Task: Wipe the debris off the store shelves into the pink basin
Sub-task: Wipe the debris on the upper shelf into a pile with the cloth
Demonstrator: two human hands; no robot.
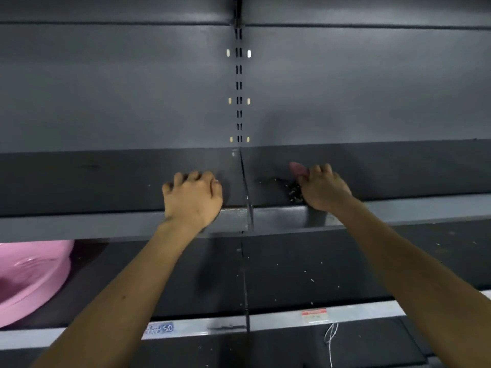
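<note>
My left hand (192,197) rests curled and empty on the upper shelf (106,181). My right hand (322,189) grips one pink cloth (297,168), one debris pile (288,188) at its nine o'clock. One pink basin (29,274) sits on the lower shelf (292,272), at seven o'clock from my left hand.

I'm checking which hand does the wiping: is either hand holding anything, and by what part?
The right hand grips a pink cloth, bunched in its fingers with one end poking out. The left hand holds nothing visible; it rests curled on the shelf.

"60" on blue shelf label (159,328)
</note>
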